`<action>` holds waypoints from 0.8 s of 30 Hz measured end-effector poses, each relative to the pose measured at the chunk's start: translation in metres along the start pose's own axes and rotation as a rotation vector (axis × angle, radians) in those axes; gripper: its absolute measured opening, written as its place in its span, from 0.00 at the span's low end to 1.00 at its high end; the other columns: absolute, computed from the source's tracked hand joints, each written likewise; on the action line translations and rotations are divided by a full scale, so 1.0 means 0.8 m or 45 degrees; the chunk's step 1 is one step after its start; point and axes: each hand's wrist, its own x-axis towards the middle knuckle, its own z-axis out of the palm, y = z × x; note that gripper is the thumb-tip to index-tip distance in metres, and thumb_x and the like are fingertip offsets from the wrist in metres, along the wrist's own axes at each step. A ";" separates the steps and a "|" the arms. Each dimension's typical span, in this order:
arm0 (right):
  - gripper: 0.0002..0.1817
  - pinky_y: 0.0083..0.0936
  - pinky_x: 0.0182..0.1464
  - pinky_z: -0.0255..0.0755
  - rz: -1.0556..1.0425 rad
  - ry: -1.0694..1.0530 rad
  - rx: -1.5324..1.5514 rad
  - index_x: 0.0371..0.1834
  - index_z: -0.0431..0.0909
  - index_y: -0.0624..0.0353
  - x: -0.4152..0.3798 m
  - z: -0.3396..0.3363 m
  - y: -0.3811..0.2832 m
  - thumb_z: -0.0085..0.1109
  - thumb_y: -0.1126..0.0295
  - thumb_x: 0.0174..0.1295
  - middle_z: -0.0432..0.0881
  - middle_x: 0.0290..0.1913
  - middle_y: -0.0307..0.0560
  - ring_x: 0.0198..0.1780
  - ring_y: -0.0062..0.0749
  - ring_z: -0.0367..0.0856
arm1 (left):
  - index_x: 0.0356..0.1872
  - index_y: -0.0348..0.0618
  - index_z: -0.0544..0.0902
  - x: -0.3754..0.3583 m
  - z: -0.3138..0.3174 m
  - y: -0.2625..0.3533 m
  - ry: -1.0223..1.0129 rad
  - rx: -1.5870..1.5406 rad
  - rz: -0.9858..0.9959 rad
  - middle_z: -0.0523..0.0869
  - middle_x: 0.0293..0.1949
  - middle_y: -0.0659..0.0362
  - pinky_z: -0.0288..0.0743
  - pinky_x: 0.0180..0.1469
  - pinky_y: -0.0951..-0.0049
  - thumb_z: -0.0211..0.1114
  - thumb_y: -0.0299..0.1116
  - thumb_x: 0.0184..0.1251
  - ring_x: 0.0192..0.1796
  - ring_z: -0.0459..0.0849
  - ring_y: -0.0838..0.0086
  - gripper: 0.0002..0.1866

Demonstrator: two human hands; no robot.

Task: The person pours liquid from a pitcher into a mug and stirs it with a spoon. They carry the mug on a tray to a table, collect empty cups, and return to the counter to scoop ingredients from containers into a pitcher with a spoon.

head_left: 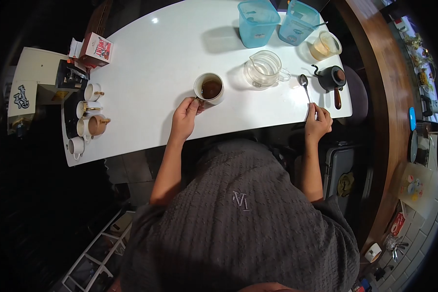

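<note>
A mug (217, 100) with dark liquid inside stands upright near the front of the white table (170, 58). My left hand (183, 118) is closed on its handle side. To the right, my right hand (318, 121) pinches the end of a metal spoon (304, 83), whose bowl points away from me over the tabletop. Between the two hands and farther back is a clear glass server (263, 70), with only clear glass showing. A black kettle (330, 78) with a wooden handle sits just right of the spoon.
Two blue plastic containers (258, 29) stand at the back, beside a glass jar (326, 46) with beige contents. Several cups (89, 109) line the left edge, below a red and white box (96, 50). A wooden counter (382, 97) runs along the right.
</note>
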 end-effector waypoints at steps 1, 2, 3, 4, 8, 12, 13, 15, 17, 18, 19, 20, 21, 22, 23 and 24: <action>0.08 0.37 0.52 0.58 0.010 0.007 -0.011 0.36 0.89 0.42 -0.001 0.001 -0.001 0.69 0.58 0.55 0.82 0.39 0.31 0.48 0.32 0.74 | 0.45 0.35 0.79 0.003 -0.005 0.000 -0.006 0.026 -0.005 0.84 0.37 0.61 0.76 0.48 0.75 0.52 0.41 0.77 0.40 0.81 0.78 0.17; 0.08 0.37 0.52 0.58 0.021 0.013 -0.022 0.36 0.89 0.42 -0.001 0.001 -0.003 0.69 0.58 0.55 0.82 0.39 0.31 0.48 0.32 0.74 | 0.45 0.35 0.79 0.007 -0.011 0.000 -0.008 0.024 -0.001 0.84 0.37 0.61 0.76 0.48 0.75 0.52 0.41 0.77 0.40 0.81 0.78 0.17; 0.08 0.38 0.52 0.58 0.017 0.029 -0.034 0.36 0.89 0.42 -0.002 0.001 -0.004 0.69 0.57 0.55 0.82 0.40 0.31 0.48 0.32 0.74 | 0.43 0.36 0.78 0.011 -0.017 0.000 -0.015 0.032 -0.009 0.84 0.38 0.60 0.75 0.47 0.75 0.51 0.41 0.78 0.40 0.81 0.78 0.16; 0.08 0.38 0.52 0.58 0.016 0.033 -0.035 0.36 0.89 0.42 -0.003 0.001 -0.007 0.69 0.57 0.55 0.82 0.40 0.31 0.48 0.32 0.74 | 0.41 0.37 0.77 0.015 -0.023 0.000 -0.021 0.040 -0.018 0.84 0.39 0.59 0.75 0.47 0.75 0.50 0.42 0.78 0.40 0.81 0.77 0.17; 0.09 0.39 0.52 0.58 0.036 0.045 -0.164 0.38 0.89 0.41 -0.011 0.000 -0.019 0.68 0.57 0.57 0.82 0.41 0.30 0.49 0.32 0.75 | 0.39 0.38 0.76 0.033 -0.052 -0.002 -0.026 0.017 0.026 0.83 0.38 0.59 0.75 0.46 0.75 0.50 0.43 0.78 0.40 0.81 0.78 0.17; 0.09 0.39 0.52 0.58 -0.085 0.165 -0.249 0.41 0.87 0.43 -0.033 -0.003 -0.053 0.66 0.59 0.59 0.82 0.42 0.31 0.50 0.31 0.75 | 0.38 0.39 0.77 0.054 -0.085 -0.007 -0.009 0.005 0.022 0.83 0.37 0.60 0.75 0.46 0.76 0.51 0.43 0.77 0.38 0.81 0.79 0.16; 0.09 0.39 0.52 0.58 -0.084 0.148 -0.195 0.41 0.87 0.43 -0.039 -0.005 -0.070 0.66 0.60 0.58 0.82 0.42 0.31 0.49 0.31 0.75 | 0.38 0.39 0.77 0.060 -0.093 -0.006 0.006 0.005 0.019 0.83 0.36 0.61 0.76 0.45 0.76 0.52 0.43 0.77 0.38 0.81 0.79 0.16; 0.08 0.36 0.51 0.59 -0.099 0.103 -0.154 0.40 0.87 0.44 -0.051 -0.008 -0.103 0.67 0.63 0.58 0.82 0.42 0.33 0.49 0.31 0.75 | 0.38 0.39 0.77 0.073 -0.110 -0.006 0.004 -0.006 0.026 0.83 0.35 0.61 0.76 0.45 0.77 0.52 0.43 0.77 0.38 0.81 0.79 0.16; 0.08 0.35 0.51 0.60 -0.069 0.042 -0.087 0.41 0.87 0.45 -0.063 -0.008 -0.135 0.67 0.63 0.58 0.82 0.42 0.33 0.48 0.31 0.76 | 0.38 0.39 0.78 0.085 -0.124 -0.006 -0.010 -0.019 0.020 0.83 0.35 0.61 0.76 0.45 0.77 0.53 0.43 0.77 0.37 0.81 0.80 0.16; 0.09 0.34 0.51 0.60 -0.050 -0.010 -0.002 0.41 0.87 0.45 -0.067 -0.008 -0.150 0.67 0.63 0.58 0.82 0.42 0.34 0.48 0.31 0.76 | 0.38 0.39 0.78 0.093 -0.131 -0.005 -0.001 -0.030 0.021 0.83 0.35 0.62 0.76 0.45 0.77 0.53 0.42 0.77 0.37 0.81 0.79 0.16; 0.09 0.33 0.51 0.61 -0.080 -0.026 0.010 0.42 0.86 0.47 -0.071 -0.007 -0.164 0.67 0.64 0.57 0.82 0.42 0.36 0.48 0.32 0.77 | 0.38 0.39 0.78 0.101 -0.138 -0.005 0.008 -0.042 0.027 0.83 0.34 0.62 0.76 0.45 0.77 0.53 0.42 0.77 0.38 0.81 0.79 0.15; 0.09 0.33 0.51 0.61 -0.071 -0.017 -0.006 0.42 0.86 0.47 -0.076 -0.004 -0.175 0.67 0.64 0.57 0.82 0.42 0.36 0.48 0.32 0.77 | 0.38 0.39 0.78 0.109 -0.144 -0.004 -0.012 -0.048 0.026 0.83 0.34 0.62 0.76 0.45 0.77 0.53 0.42 0.77 0.38 0.81 0.79 0.15; 0.09 0.33 0.51 0.61 -0.059 -0.050 0.058 0.41 0.86 0.47 -0.081 -0.003 -0.185 0.67 0.65 0.57 0.82 0.42 0.36 0.48 0.32 0.77 | 0.39 0.39 0.79 0.116 -0.150 -0.003 0.002 -0.041 0.029 0.83 0.34 0.62 0.76 0.45 0.77 0.53 0.42 0.77 0.38 0.81 0.79 0.15; 0.09 0.33 0.52 0.61 -0.051 -0.082 0.121 0.41 0.86 0.47 -0.085 -0.002 -0.195 0.66 0.65 0.57 0.82 0.42 0.36 0.48 0.32 0.77 | 0.39 0.39 0.79 0.125 -0.154 -0.003 0.018 -0.038 0.033 0.82 0.34 0.62 0.75 0.45 0.77 0.53 0.42 0.77 0.38 0.81 0.79 0.15; 0.09 0.32 0.50 0.63 -0.061 -0.087 0.104 0.41 0.86 0.49 -0.088 -0.005 -0.207 0.67 0.67 0.57 0.82 0.41 0.38 0.46 0.33 0.79 | 0.39 0.39 0.79 0.134 -0.157 -0.002 -0.002 -0.050 0.033 0.82 0.34 0.62 0.75 0.45 0.77 0.53 0.42 0.77 0.38 0.81 0.79 0.15; 0.09 0.32 0.50 0.63 -0.058 -0.077 0.084 0.41 0.86 0.49 -0.091 -0.006 -0.214 0.67 0.67 0.57 0.82 0.41 0.38 0.46 0.33 0.79 | 0.40 0.39 0.79 0.143 -0.160 -0.002 0.008 -0.070 0.030 0.81 0.34 0.63 0.76 0.46 0.77 0.54 0.42 0.76 0.38 0.80 0.80 0.15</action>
